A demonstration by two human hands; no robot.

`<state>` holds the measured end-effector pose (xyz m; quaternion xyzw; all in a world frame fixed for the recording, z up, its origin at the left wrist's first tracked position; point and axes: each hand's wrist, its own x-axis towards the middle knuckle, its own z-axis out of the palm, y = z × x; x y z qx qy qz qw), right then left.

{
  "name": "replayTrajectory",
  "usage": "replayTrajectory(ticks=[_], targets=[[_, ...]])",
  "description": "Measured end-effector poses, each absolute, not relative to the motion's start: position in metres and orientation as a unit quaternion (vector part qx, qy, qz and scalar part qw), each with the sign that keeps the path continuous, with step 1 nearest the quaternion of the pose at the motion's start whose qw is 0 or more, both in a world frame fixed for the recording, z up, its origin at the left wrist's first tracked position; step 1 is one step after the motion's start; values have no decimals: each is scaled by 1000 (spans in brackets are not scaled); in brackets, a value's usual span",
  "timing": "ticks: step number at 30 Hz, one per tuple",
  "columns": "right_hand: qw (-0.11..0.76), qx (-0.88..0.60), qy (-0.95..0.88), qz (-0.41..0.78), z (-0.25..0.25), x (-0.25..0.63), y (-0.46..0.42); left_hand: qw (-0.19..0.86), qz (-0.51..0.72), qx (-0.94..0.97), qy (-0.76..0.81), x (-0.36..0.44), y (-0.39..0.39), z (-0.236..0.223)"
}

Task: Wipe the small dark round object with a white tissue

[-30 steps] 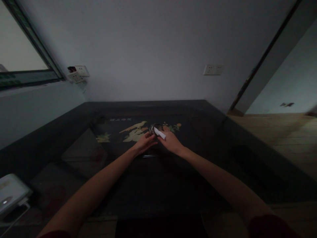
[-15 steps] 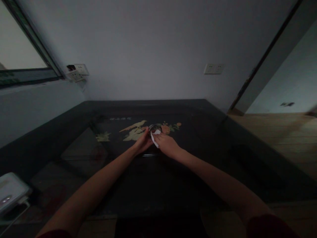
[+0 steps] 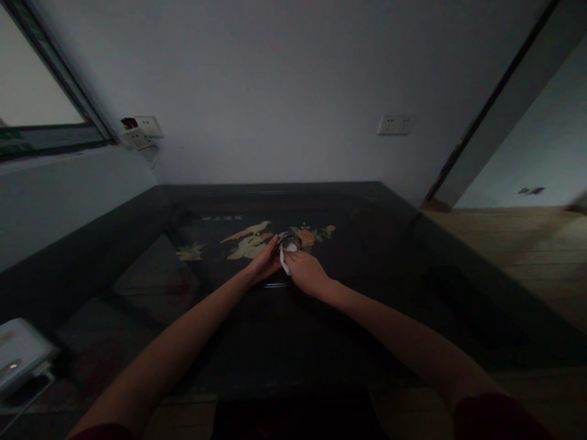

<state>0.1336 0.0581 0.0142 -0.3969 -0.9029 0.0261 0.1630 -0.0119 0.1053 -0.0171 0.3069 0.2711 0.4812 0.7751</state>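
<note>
A small, round, glassy bowl [image 3: 290, 238] with a shiny rim is between my hands, above the dark table top. My left hand [image 3: 265, 261] grips its left side, thumb up along the rim. A folded white tissue [image 3: 285, 261] is pinched in my right hand [image 3: 308, 270], which presses it against the near inside of the bowl. My right fingertips are partly hidden by the tissue and the bowl. Whether the bowl's base touches the table, I cannot tell.
The dark glossy table [image 3: 367, 244] bears a painted bird-and-flower picture [image 3: 247, 241]. A white device [image 3: 22, 351] with a cable stands at the left front corner. A dark long object [image 3: 472, 305] lies at right. Wall sockets [image 3: 395, 125] are behind.
My right hand has shifted slightly left and down with the tissue, and more of the bowl's inside shows. My left hand stays around the bowl, almost unmoved.
</note>
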Motion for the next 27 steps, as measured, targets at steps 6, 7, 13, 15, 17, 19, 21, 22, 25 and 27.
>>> replayTrajectory(ticks=[6, 7, 13, 15, 17, 19, 21, 22, 25, 27], targets=[[310, -445, -810, 223, 5, 126, 66, 755, 498, 315, 288, -12, 104, -17], [356, -437, -777, 280, 4, 125, 68, 753, 497, 317, 291, -12, 104, -17], [381, -421, -765, 305, 5, 126, 71, 744, 497, 334, 298, -10, 101, -17], [298, -419, -831, 213, 8, 130, 68, 744, 494, 336, 300, -11, 102, -18], [219, -408, -876, 134, 11, 134, 66, 749, 489, 335, 295, -12, 104, -20], [181, -391, -896, 103, 16, 138, 65, 762, 481, 332, 278, -14, 106, -21], [158, -373, -910, 82, 21, 140, 66, 775, 475, 325, 260, -15, 108, -22], [145, -366, -917, 67, 23, 141, 66, 779, 474, 322, 255, -16, 108, -22], [120, -363, -923, 36, 28, 141, 68, 780, 474, 315, 261, -16, 108, -20], [118, -369, -921, 35, 28, 141, 68, 777, 474, 316, 267, -15, 107, -19]])
